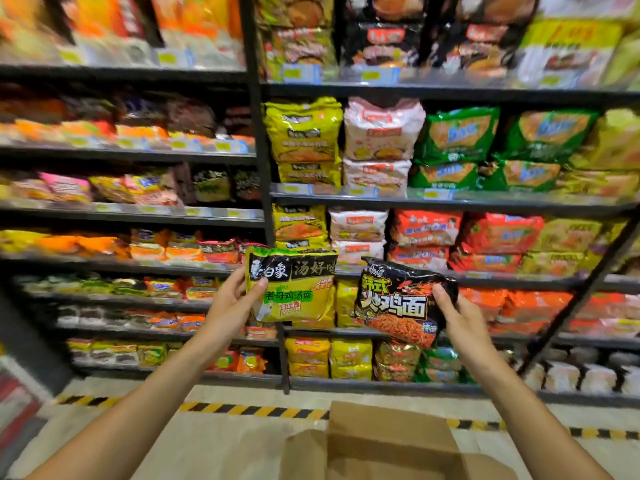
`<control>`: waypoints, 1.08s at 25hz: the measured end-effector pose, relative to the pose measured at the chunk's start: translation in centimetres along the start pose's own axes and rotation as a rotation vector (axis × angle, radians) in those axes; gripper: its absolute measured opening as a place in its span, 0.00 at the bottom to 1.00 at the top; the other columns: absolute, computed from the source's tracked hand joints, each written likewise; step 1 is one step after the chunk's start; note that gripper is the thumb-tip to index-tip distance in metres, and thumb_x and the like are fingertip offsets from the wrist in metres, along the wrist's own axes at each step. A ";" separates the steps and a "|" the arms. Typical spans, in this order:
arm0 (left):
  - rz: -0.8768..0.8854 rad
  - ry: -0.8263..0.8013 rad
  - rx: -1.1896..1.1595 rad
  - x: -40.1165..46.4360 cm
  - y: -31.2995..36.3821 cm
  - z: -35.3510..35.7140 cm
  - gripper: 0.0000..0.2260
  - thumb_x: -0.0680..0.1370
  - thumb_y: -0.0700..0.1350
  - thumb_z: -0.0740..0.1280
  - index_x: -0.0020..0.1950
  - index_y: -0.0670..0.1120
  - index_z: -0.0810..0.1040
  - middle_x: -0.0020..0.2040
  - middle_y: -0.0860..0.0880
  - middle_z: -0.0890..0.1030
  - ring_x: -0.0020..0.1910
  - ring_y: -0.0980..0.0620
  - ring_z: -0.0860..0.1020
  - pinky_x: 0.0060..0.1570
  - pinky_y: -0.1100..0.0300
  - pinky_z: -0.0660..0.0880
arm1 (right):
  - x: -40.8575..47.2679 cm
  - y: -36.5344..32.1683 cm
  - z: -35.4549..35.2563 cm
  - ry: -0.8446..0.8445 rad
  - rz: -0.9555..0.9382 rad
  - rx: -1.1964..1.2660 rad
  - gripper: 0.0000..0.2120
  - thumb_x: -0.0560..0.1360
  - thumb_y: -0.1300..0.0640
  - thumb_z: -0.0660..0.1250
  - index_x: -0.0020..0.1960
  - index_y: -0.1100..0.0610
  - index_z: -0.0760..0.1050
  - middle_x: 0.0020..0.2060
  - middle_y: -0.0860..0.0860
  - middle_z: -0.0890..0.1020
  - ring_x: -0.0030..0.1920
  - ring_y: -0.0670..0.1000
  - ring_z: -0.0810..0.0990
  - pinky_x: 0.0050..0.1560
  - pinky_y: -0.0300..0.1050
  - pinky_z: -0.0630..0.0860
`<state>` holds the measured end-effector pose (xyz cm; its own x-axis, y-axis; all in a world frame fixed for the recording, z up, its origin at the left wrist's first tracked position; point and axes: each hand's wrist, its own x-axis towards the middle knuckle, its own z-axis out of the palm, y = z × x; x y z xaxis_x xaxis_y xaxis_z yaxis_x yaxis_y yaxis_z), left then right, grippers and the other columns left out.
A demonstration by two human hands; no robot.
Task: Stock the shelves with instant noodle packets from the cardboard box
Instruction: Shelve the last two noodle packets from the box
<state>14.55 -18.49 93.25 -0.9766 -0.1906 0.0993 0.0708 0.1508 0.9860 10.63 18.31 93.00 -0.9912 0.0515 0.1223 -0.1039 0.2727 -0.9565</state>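
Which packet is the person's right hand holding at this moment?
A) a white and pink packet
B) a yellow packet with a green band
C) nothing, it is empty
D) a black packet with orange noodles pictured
D: the right hand grips the black packet by its right edge, while the left hand holds the yellow packet, both raised in front of the shelves.
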 end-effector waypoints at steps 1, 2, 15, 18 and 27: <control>-0.001 0.033 0.006 -0.9 0.6 -1.4 0.31 0.75 0.62 0.68 0.75 0.52 0.65 0.72 0.56 0.71 0.72 0.55 0.67 0.72 0.48 0.64 | 0.0 -0.9 1.0 -0.030 0.009 0.016 0.22 0.80 0.42 0.60 0.49 0.60 0.81 0.42 0.54 0.86 0.44 0.52 0.84 0.47 0.47 0.77; 0.006 0.065 0.023 -1.7 1.2 -2.7 0.32 0.75 0.63 0.68 0.74 0.51 0.66 0.71 0.55 0.72 0.71 0.54 0.68 0.72 0.48 0.65 | 0.0 -1.6 2.2 -0.053 0.011 0.026 0.21 0.80 0.42 0.61 0.50 0.59 0.81 0.44 0.53 0.87 0.46 0.52 0.85 0.50 0.50 0.78; 0.054 0.304 -0.056 -1.1 1.9 -23.2 0.36 0.78 0.56 0.66 0.80 0.47 0.53 0.79 0.50 0.58 0.77 0.50 0.59 0.68 0.55 0.67 | 2.2 -12.3 23.3 -0.230 -0.078 0.063 0.15 0.81 0.45 0.62 0.50 0.53 0.81 0.45 0.48 0.87 0.46 0.46 0.85 0.47 0.42 0.78; 0.068 0.308 -0.046 0.8 1.4 -28.9 0.37 0.77 0.58 0.66 0.80 0.48 0.54 0.79 0.50 0.57 0.77 0.50 0.58 0.73 0.50 0.59 | 2.9 -14.2 29.3 -0.218 -0.066 0.070 0.14 0.82 0.44 0.61 0.50 0.51 0.81 0.44 0.47 0.88 0.48 0.48 0.86 0.51 0.51 0.80; 0.015 0.223 -0.006 8.7 -2.0 -36.0 0.35 0.78 0.57 0.64 0.80 0.49 0.53 0.80 0.51 0.56 0.78 0.49 0.56 0.73 0.49 0.57 | 6.0 -14.2 38.7 -0.117 0.021 0.037 0.16 0.81 0.42 0.61 0.49 0.52 0.80 0.45 0.53 0.87 0.49 0.54 0.85 0.58 0.62 0.79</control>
<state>13.24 -55.40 96.98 -0.9065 -0.3983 0.1403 0.0867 0.1496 0.9849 2.99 -22.41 97.02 -0.9958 -0.0558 0.0724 -0.0836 0.2371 -0.9679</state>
